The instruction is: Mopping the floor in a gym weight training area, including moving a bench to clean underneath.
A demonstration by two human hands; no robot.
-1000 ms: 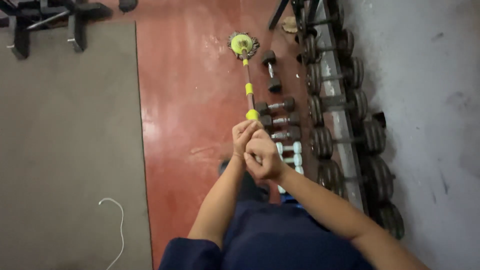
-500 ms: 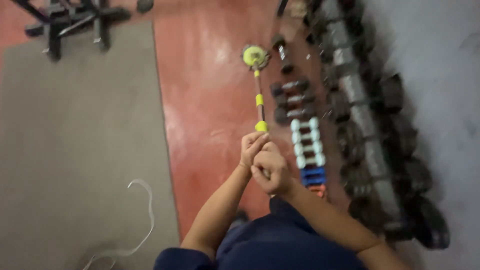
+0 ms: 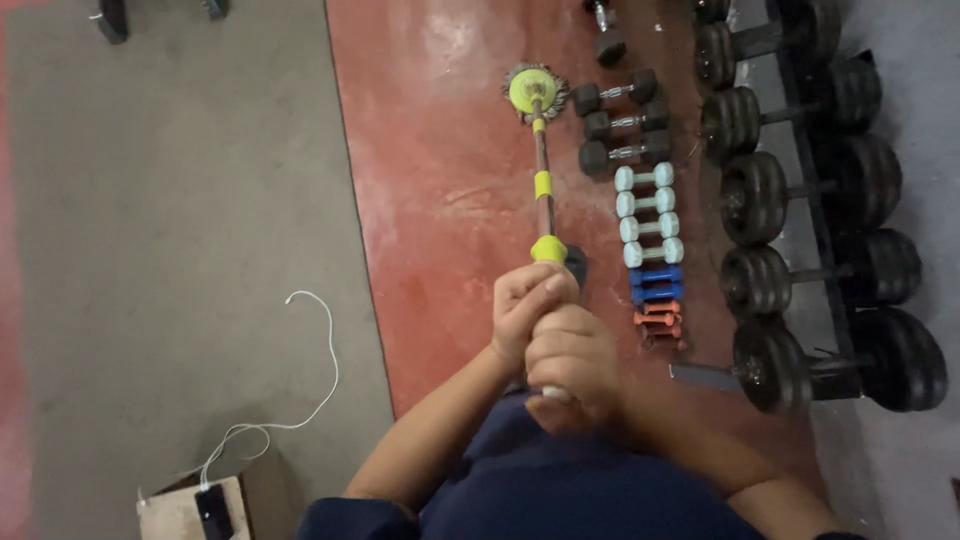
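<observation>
I hold a long mop upright over a red floor [image 3: 440,190]. Its brown handle [image 3: 543,200] carries yellow-green sleeves and ends in a round yellow-green mop head [image 3: 535,92] pressed on the floor. My left hand [image 3: 528,302] grips the handle just below the lowest sleeve. My right hand [image 3: 572,362] wraps the handle's top end, right under the left hand and touching it.
Small dumbbells lie in a column to the right of the mop: black ones [image 3: 622,122], pale ones [image 3: 647,215], blue ones [image 3: 655,283], orange ones [image 3: 660,322]. Large black dumbbells fill a rack [image 3: 810,200] at the right. A grey mat [image 3: 170,200] lies left, with a white cable [image 3: 300,400].
The view has shifted and drawn closer to the floor. The mop head sits a little farther left along the dumbbell column. Both hands keep the same grip.
</observation>
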